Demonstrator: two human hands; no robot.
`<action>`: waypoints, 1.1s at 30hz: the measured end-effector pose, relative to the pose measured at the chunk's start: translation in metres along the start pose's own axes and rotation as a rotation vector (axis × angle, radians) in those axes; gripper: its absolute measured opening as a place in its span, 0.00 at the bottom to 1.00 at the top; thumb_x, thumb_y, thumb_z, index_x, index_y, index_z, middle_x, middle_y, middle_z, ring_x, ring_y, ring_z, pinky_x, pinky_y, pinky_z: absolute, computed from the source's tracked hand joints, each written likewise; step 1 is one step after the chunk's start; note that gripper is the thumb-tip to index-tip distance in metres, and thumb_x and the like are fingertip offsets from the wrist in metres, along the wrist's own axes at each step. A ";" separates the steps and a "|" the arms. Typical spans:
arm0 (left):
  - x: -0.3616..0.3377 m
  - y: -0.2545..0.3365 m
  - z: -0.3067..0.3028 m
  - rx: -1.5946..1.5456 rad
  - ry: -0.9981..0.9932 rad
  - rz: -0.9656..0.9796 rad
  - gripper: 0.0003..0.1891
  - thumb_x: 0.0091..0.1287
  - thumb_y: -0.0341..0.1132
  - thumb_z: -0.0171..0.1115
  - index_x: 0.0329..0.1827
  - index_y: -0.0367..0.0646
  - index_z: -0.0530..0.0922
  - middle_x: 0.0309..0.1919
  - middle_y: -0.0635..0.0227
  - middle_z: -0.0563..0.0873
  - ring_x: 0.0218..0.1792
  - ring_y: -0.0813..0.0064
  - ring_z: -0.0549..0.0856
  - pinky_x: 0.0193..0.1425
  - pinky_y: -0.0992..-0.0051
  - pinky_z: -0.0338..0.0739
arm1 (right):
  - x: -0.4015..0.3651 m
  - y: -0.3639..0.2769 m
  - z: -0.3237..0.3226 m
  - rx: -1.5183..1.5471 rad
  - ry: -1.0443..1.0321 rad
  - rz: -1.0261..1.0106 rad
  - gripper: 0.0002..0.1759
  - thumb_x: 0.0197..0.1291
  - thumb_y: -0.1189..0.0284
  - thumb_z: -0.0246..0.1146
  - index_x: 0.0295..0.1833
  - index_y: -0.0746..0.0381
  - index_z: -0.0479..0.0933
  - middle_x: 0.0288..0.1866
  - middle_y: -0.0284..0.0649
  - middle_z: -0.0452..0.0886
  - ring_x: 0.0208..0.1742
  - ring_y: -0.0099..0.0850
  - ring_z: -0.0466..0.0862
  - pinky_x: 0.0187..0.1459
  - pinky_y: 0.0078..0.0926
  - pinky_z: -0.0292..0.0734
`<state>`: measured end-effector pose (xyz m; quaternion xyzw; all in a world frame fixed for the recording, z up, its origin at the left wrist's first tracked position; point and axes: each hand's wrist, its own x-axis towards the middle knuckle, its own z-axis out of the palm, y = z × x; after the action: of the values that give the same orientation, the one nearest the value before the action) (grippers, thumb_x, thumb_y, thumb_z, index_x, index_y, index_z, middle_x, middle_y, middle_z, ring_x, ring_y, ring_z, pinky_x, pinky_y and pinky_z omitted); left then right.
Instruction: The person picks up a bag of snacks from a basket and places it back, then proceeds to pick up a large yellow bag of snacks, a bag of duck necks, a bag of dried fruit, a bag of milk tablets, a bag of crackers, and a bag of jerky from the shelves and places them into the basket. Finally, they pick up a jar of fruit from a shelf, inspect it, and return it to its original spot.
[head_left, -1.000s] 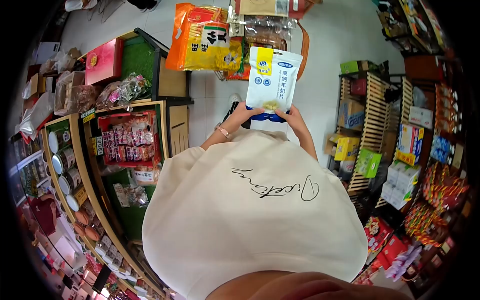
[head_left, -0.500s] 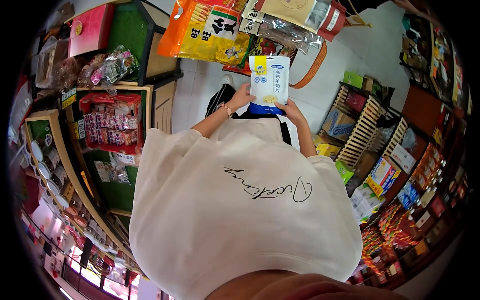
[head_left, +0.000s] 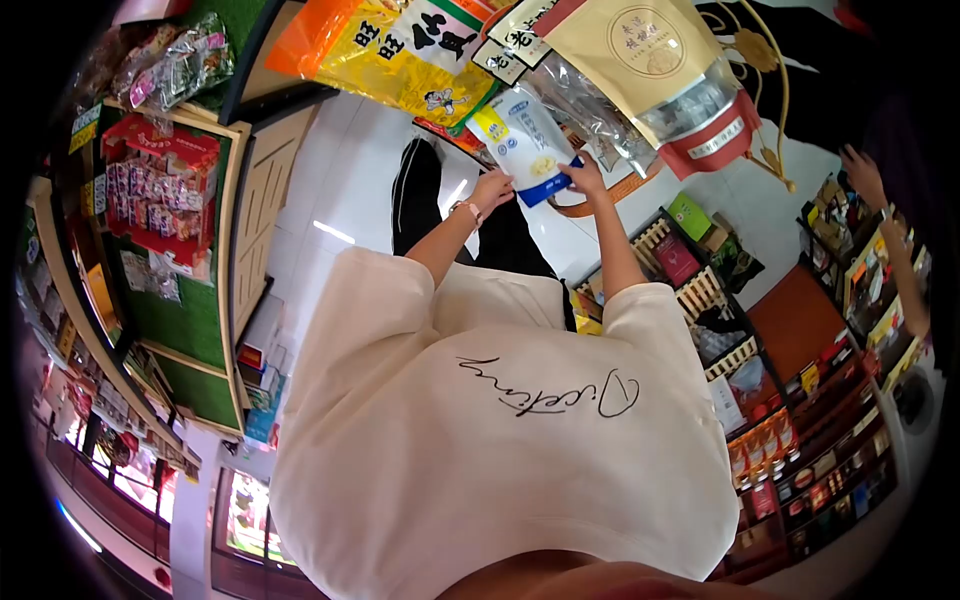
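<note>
A white snack pouch with a blue bottom band and a yellow label is between my hands, tilted to the left. My left hand, with a band on the wrist, grips the pouch's lower left edge. At its lower right edge, my right hand has its fingers closed on it. Just beyond are a large orange and yellow snack bag and a tan and red pouch. A brown curved strap or handle passes behind my right hand; what it belongs to is mostly hidden.
On the left stands a green-lined display shelf with a red box of small packets. Slatted racks with boxes are at the right. Another person's arm reaches in at the far right. Pale floor tiles lie below.
The pouch has tilted left and moved closer to the large bags, both hands still on it. My view has shifted, and another person's arm now shows more fully on the right.
</note>
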<state>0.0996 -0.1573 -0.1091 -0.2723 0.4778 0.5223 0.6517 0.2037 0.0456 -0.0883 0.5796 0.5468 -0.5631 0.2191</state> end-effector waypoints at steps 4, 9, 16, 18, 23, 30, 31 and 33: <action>0.025 -0.005 0.020 -0.127 0.126 0.122 0.14 0.64 0.34 0.54 0.51 0.39 0.72 0.41 0.68 0.78 0.42 0.77 0.77 0.50 0.76 0.74 | 0.033 -0.013 -0.001 0.077 0.043 -0.104 0.36 0.48 0.67 0.68 0.63 0.63 0.63 0.52 0.41 0.74 0.49 0.31 0.76 0.47 0.29 0.74; 0.040 -0.007 0.042 -0.295 0.135 0.272 0.11 0.63 0.32 0.52 0.47 0.39 0.72 0.41 0.68 0.78 0.43 0.77 0.77 0.50 0.77 0.73 | 0.038 -0.008 0.005 0.442 0.094 -0.125 0.33 0.50 0.66 0.67 0.60 0.68 0.66 0.58 0.40 0.72 0.58 0.29 0.70 0.60 0.24 0.60; 0.058 -0.001 0.054 -0.471 0.165 0.351 0.09 0.63 0.33 0.56 0.43 0.41 0.71 0.38 0.68 0.76 0.42 0.75 0.77 0.51 0.76 0.72 | 0.080 0.022 0.003 0.920 -0.062 -0.068 0.27 0.49 0.73 0.68 0.55 0.63 0.68 0.51 0.35 0.74 0.54 0.25 0.72 0.58 0.22 0.64; 0.065 0.003 0.048 -0.478 0.139 0.330 0.10 0.63 0.34 0.55 0.46 0.41 0.72 0.37 0.70 0.78 0.39 0.77 0.77 0.48 0.79 0.72 | 0.084 0.020 0.001 0.885 -0.078 -0.053 0.27 0.49 0.72 0.68 0.56 0.62 0.68 0.52 0.34 0.74 0.54 0.25 0.72 0.58 0.23 0.64; 0.069 0.005 0.038 -0.475 0.179 0.182 0.13 0.63 0.37 0.55 0.49 0.44 0.71 0.42 0.70 0.77 0.44 0.76 0.78 0.52 0.73 0.72 | 0.087 0.032 -0.003 0.855 -0.113 -0.066 0.31 0.50 0.66 0.69 0.59 0.57 0.65 0.56 0.33 0.70 0.58 0.27 0.68 0.59 0.32 0.61; 0.032 0.010 0.038 -0.400 0.128 0.115 0.13 0.63 0.38 0.55 0.50 0.49 0.70 0.46 0.73 0.75 0.50 0.75 0.73 0.53 0.66 0.72 | 0.029 0.032 -0.002 0.750 0.003 0.068 0.43 0.53 0.49 0.62 0.68 0.58 0.54 0.66 0.42 0.60 0.66 0.38 0.61 0.65 0.41 0.55; 0.025 0.008 0.035 -0.385 0.128 0.132 0.13 0.63 0.38 0.55 0.50 0.48 0.70 0.46 0.73 0.74 0.50 0.75 0.73 0.53 0.66 0.73 | 0.022 0.033 -0.004 0.762 0.020 0.108 0.43 0.53 0.47 0.60 0.68 0.58 0.54 0.66 0.43 0.60 0.65 0.39 0.62 0.64 0.41 0.56; 0.008 0.004 0.024 -0.391 0.160 0.167 0.13 0.64 0.40 0.54 0.49 0.47 0.70 0.46 0.72 0.74 0.49 0.73 0.72 0.54 0.66 0.72 | 0.003 0.034 -0.004 0.789 0.053 0.188 0.43 0.53 0.44 0.56 0.68 0.57 0.54 0.65 0.44 0.61 0.64 0.40 0.64 0.62 0.41 0.59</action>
<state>0.1044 -0.1324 -0.1058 -0.3935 0.4384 0.6338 0.5013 0.2345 0.0404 -0.1020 0.6810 0.2388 -0.6921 0.0165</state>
